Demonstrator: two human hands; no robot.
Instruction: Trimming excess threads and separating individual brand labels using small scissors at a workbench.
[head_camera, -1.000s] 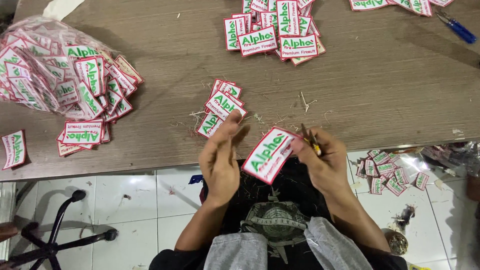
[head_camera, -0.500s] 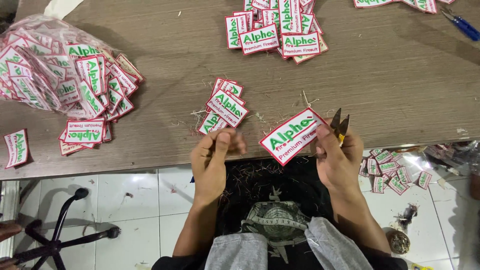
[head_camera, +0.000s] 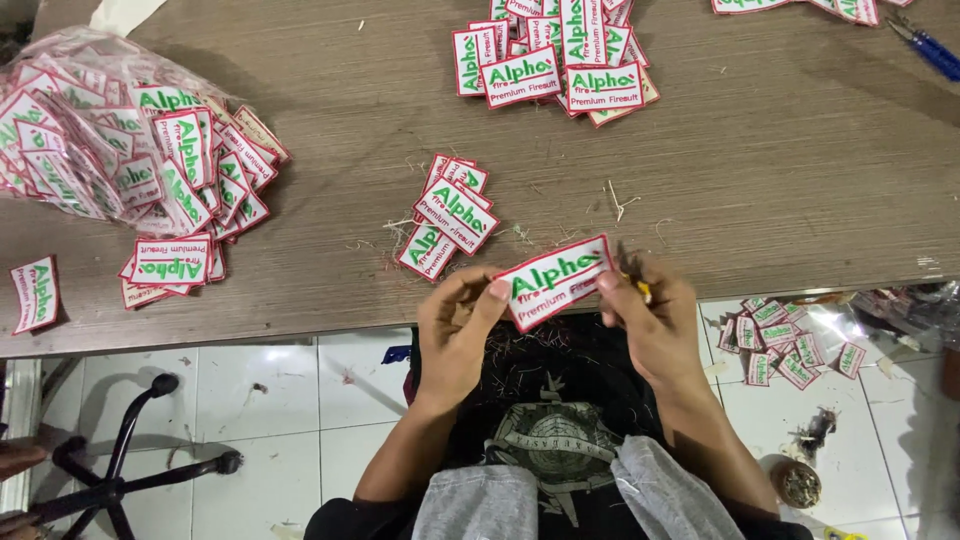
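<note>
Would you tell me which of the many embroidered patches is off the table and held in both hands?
The white patch with green lettering and red border, pinched between the left hand and right hand at the table's near edge; every other patch lies down.

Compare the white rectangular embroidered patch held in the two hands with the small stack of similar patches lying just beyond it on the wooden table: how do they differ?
The held white patch is single, pinched at its ends by the left hand and right hand; the small stack is several patches overlapping, untouched. The held white patch is lifted at the table edge; the small stack lies flat on it. Both share red borders and green lettering.
</note>
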